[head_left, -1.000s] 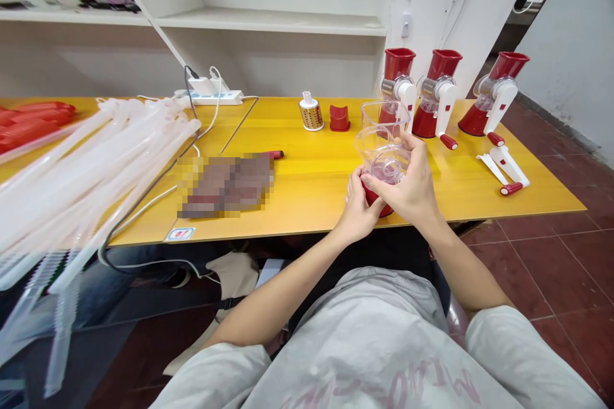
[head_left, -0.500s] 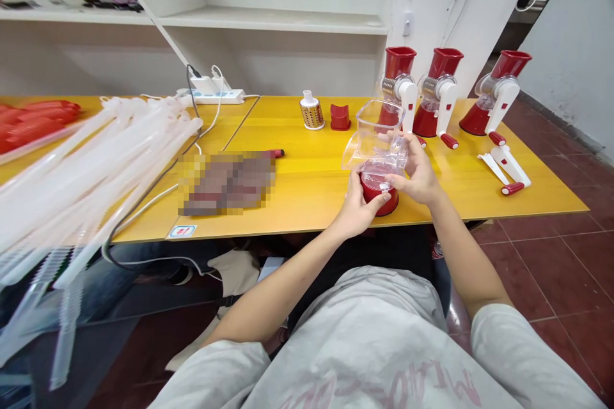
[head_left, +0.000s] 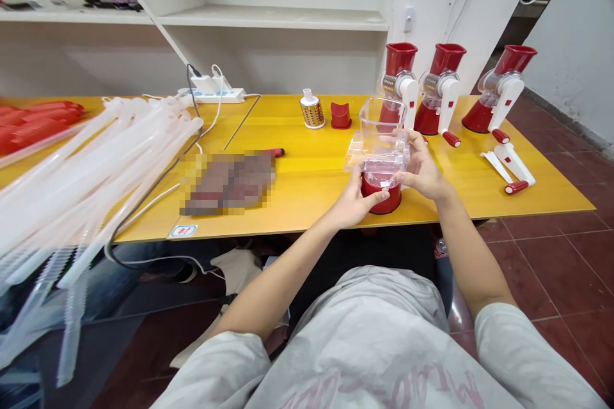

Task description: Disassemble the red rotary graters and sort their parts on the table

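Observation:
A clear plastic grater body (head_left: 381, 134) stands upright on a round red base (head_left: 382, 195) near the front edge of the yellow table (head_left: 307, 185). My left hand (head_left: 355, 201) is wrapped around the left side of the red base. My right hand (head_left: 422, 166) grips the right side of the clear body, fingers closed on it. Behind them lie a metal grater drum (head_left: 311, 112) and a small red part (head_left: 340, 116).
Three assembled red and white rotary graters (head_left: 444, 92) stand at the table's back right, with a loose white crank handle (head_left: 511, 169) beside them. Long translucent plastic tubes (head_left: 91, 166) cover the left side. A power strip (head_left: 211, 92) and cables sit at the back.
The clear body has turned from tilted toward me to upright on the red base. My right hand slid from over its front to its right side.

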Demonstrator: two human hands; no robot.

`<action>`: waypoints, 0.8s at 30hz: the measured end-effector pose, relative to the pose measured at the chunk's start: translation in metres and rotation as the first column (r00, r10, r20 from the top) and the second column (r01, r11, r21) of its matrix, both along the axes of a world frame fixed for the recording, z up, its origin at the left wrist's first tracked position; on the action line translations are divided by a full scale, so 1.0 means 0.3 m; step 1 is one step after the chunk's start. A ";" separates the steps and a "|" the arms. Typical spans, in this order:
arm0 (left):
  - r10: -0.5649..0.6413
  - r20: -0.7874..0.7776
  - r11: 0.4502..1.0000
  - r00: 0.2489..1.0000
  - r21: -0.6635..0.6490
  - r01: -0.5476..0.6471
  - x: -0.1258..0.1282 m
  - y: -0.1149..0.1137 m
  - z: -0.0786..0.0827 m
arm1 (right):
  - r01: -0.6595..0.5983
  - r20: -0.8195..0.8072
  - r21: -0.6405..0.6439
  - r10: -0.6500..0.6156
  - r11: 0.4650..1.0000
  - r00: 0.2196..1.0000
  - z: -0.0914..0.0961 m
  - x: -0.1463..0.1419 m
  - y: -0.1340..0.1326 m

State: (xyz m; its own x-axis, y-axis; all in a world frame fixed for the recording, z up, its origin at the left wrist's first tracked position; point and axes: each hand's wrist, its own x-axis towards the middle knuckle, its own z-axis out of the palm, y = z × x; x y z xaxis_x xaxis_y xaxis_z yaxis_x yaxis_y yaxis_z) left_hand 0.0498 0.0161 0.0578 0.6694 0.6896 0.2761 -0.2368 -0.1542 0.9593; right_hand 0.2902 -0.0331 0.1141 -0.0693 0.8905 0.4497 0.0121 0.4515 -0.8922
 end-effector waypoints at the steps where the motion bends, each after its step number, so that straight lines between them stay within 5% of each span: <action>1: -0.011 -0.008 1.000 1.000 0.001 0.011 -0.004 0.005 0.009 | -0.005 0.020 0.000 0.005 1.000 1.000 0.005 0.013 -0.001; 10: -0.050 -0.016 0.998 0.999 -0.027 0.049 -0.002 0.001 0.060 | -0.056 0.122 -0.108 0.069 0.993 0.990 -0.005 0.067 -0.019; 17: 0.004 -0.033 1.000 0.999 0.020 -0.004 0.003 -0.013 0.036 | -0.014 0.170 -0.164 0.042 0.986 0.985 0.003 0.060 -0.056; 24: 0.030 -0.062 0.993 0.998 0.115 -0.023 0.000 0.013 0.003 | 0.048 0.156 -0.089 -0.034 0.995 0.987 0.054 0.017 -0.067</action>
